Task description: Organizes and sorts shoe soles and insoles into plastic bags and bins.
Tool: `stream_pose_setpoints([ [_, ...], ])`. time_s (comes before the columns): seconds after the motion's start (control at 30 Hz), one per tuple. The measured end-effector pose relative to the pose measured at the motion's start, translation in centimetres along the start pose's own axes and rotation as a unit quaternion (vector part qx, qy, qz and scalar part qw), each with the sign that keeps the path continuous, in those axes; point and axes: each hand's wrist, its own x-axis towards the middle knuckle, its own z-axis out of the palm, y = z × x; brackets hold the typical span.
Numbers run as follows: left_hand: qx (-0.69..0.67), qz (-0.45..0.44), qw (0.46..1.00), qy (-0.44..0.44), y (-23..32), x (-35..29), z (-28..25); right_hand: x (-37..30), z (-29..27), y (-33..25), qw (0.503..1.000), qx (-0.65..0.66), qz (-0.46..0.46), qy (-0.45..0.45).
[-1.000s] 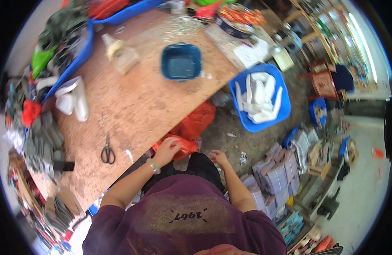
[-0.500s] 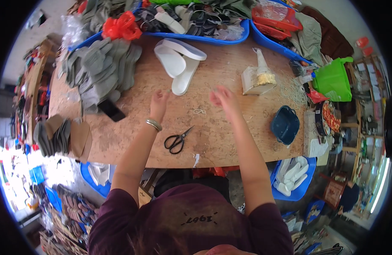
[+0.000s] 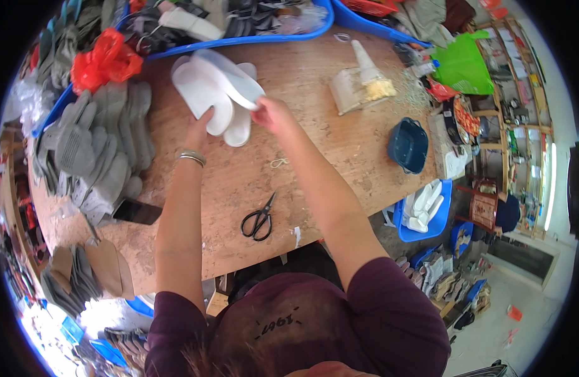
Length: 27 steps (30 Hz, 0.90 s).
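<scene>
Several white shoe soles lie together at the back of the table. My right hand [image 3: 273, 115] has its fingers closed on the near right end of the top sole [image 3: 229, 78], which is lifted at a slant over the others. At the near end of another sole [image 3: 204, 94], my left hand [image 3: 198, 127] is closed around its edge, thumb on top. A further sole [image 3: 238, 131] shows underneath. Nearer me on the wooden table [image 3: 339, 163] are black-handled scissors [image 3: 258, 221] and a small loop of pale string [image 3: 278, 163].
Grey insoles [image 3: 94, 138] are piled on the left, beside a dark phone [image 3: 137, 212]. A blue bin [image 3: 239, 39] and a red plastic bag [image 3: 106, 63] line the back. To the right stand a pale block with a cone [image 3: 358, 91] and a dark blue basket [image 3: 407, 146].
Both hands have moved forward and left onto the white soles and closed on them. The top sole has been raised and shifted. The whole view has turned and moved to the right.
</scene>
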Motion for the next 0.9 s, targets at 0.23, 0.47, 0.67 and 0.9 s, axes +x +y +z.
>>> stream_pose_setpoints([
  [0.23,-0.094,-0.014,0.993,-0.072,-4.3,0.1,-2.4,-2.9,-0.8,3.1,0.997,-0.069,-0.022,0.018],
  [0.47,-0.053,0.024,0.989,-0.139,-5.5,-9.2,-1.0,-9.7,-1.7,5.9,0.989,-0.095,-0.110,0.004],
  [0.67,0.076,0.061,0.988,-0.122,-12.8,-18.2,1.9,-18.1,-9.9,10.8,0.989,0.108,-0.095,-0.044],
  [0.9,0.301,0.137,0.911,-0.248,-20.2,-31.4,11.4,-34.1,-23.8,12.6,0.977,0.150,-0.152,-0.002],
])
